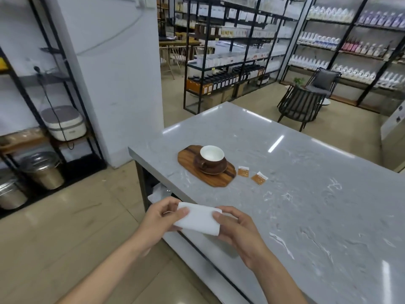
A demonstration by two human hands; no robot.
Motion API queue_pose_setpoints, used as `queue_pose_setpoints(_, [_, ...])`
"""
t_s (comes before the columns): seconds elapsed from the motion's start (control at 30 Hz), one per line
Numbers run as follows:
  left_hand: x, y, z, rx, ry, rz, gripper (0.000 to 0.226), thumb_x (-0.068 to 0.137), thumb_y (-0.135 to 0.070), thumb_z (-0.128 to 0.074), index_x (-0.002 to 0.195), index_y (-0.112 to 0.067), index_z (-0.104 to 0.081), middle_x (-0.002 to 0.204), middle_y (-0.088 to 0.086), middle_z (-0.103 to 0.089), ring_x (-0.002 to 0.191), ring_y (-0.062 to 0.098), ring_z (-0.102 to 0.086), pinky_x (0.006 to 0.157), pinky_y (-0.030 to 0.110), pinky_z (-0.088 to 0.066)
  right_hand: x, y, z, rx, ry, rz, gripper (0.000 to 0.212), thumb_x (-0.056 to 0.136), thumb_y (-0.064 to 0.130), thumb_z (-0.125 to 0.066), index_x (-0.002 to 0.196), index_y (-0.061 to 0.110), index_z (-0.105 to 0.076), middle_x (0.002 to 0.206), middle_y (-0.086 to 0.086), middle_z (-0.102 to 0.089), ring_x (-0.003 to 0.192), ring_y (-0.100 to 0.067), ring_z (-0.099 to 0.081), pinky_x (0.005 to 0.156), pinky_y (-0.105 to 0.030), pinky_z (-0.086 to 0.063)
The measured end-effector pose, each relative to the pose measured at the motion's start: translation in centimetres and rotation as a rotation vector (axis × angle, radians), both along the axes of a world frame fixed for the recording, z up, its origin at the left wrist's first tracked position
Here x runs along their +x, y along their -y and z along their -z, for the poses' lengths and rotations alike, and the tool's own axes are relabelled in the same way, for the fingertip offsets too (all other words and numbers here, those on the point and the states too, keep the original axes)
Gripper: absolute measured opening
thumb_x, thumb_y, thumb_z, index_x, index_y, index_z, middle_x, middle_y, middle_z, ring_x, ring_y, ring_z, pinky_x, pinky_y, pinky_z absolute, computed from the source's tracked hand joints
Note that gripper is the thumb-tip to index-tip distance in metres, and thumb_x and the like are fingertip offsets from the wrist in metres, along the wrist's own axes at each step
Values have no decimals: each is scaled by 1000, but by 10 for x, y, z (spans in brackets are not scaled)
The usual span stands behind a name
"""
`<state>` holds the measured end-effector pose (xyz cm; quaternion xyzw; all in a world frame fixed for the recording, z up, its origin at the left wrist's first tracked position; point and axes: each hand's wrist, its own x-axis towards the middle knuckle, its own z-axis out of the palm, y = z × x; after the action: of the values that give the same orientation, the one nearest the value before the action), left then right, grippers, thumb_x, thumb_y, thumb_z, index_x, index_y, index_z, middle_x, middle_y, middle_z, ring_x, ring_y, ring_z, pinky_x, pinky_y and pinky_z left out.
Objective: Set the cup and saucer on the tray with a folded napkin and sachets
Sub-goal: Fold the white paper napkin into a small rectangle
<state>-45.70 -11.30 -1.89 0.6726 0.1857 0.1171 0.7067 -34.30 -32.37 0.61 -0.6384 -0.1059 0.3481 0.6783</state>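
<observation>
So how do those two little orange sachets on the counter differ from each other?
The sachet nearer the tray lies almost square to the view, while the farther sachet is turned like a diamond. The nearer one sits close beside the wooden tray; the farther one lies out on bare counter. Both look the same size, orange with a white strip along the top edge, flat and untouched.

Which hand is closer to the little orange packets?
Right. The right hand sits below the sachets on the counter's near side, while the left hand is farther off, past the counter's edge. Both pinch the napkin.
</observation>
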Motion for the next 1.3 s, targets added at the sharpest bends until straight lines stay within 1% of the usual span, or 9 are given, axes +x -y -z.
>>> queue_pose_setpoints(0.23, [-6,-52,2,-57,-51,34,20,87,-32,-75,96,-15,-73,90,0,-68,85,13,-69,74,32,-60,8,-57,14,41,14,-20,18,88,22,-78,105,16,-77,108,-9,-79,103,-22,-75,82,-31,-61])
queue_pose_setpoints(0.33, [0,-79,3,-83,-65,26,8,93,-22,-70,96,-15,-74,96,9,-67,87,15,-69,74,32,-60,17,-86,23,27,10,-32,17,89,22,-77,105,17,-77,109,-9,-79,105,-22,-74,81,-30,-61])
queue_pose_setpoints(0.47, [20,-121,5,-85,-85,-13,10,94,-22,-69,97,-14,-75,108,29,-63,93,24,-69,71,29,-60,36,-127,32,14,14,-41,22,83,23,-83,104,21,-78,110,-7,-79,105,-20,-75,79,-26,-61])
queue_pose_setpoints(0.57, [44,-154,10,-79,-108,-50,15,94,-28,-69,96,-15,-76,110,24,-68,99,27,-71,73,29,-61,55,-160,39,14,29,-34,31,76,28,-85,105,21,-78,111,-7,-78,106,-22,-74,80,-28,-61])
queue_pose_setpoints(0.73, [93,-207,17,-109,-164,-107,21,92,-34,-70,97,-15,-77,106,15,-73,95,22,-70,67,23,-58,79,-211,43,51,-39,69,14,87,15,-79,101,15,-78,108,-10,-79,100,-25,-76,72,-27,-61])
queue_pose_setpoints(0.83, [125,-232,22,-91,-167,-89,21,90,-38,-72,94,-18,-77,96,3,-75,93,16,-70,67,24,-58,89,-232,49,53,-52,177,17,88,14,-78,105,12,-73,107,-10,-78,99,-23,-76,72,-27,-62])
queue_pose_setpoints(1.07, [178,-269,34,-189,-161,35,15,94,-21,-66,100,-28,-78,98,-7,-79,94,7,-75,74,28,-62,111,-257,59,4,138,291,30,90,20,-76,114,33,-63,104,-3,-76,102,-14,-73,74,-32,-63])
queue_pose_setpoints(1.2, [205,-280,32,-113,-136,137,14,94,-19,-68,99,-30,-76,100,-6,-77,100,9,-73,75,24,-61,120,-266,61,1,265,369,20,94,15,-71,106,30,-68,102,11,-72,102,-8,-70,71,-35,-64])
queue_pose_setpoints(1.3, [229,-284,32,92,-120,129,12,92,-21,-70,96,-33,-68,102,-9,-70,97,13,-69,68,22,-60,123,-276,66,-29,286,468,9,94,14,-71,98,23,-73,102,12,-71,99,-10,-70,70,-33,-64])
